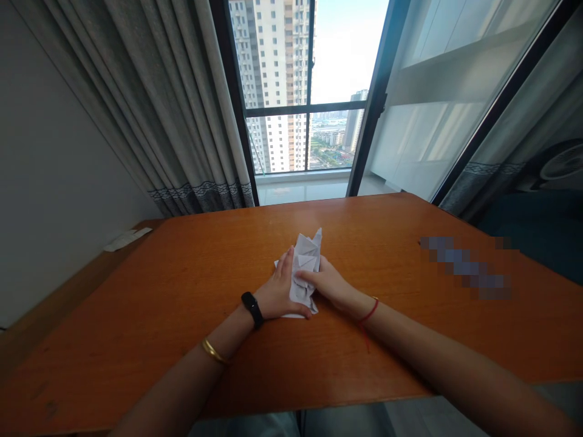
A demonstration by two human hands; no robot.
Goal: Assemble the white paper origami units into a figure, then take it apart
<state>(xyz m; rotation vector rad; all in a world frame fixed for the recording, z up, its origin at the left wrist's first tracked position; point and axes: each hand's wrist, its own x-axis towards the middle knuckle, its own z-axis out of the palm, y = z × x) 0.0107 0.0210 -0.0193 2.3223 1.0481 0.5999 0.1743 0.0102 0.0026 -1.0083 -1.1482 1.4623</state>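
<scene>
A crumpled, folded sheet of white paper (304, 262) rests on the wooden table in front of me, creased into several overlapping flaps. One narrow point of it sticks up at the far end. My left hand (279, 290) lies along its left side, fingers stretched forward and thumb spread across the near edge, pressing on the paper. From the right, my right hand (331, 283) grips the paper, its thumb on top and the other fingers mostly hidden at the side. A corner of paper shows beyond my left fingers, and more shows under that hand's thumb.
The brown table (204, 261) spreads around the paper. A pixelated, blurred item (464, 264) lies on its right side. At the far left, a white strip (127, 239) sits on a ledge by the wall. Behind the table are a window and grey curtains (191, 121).
</scene>
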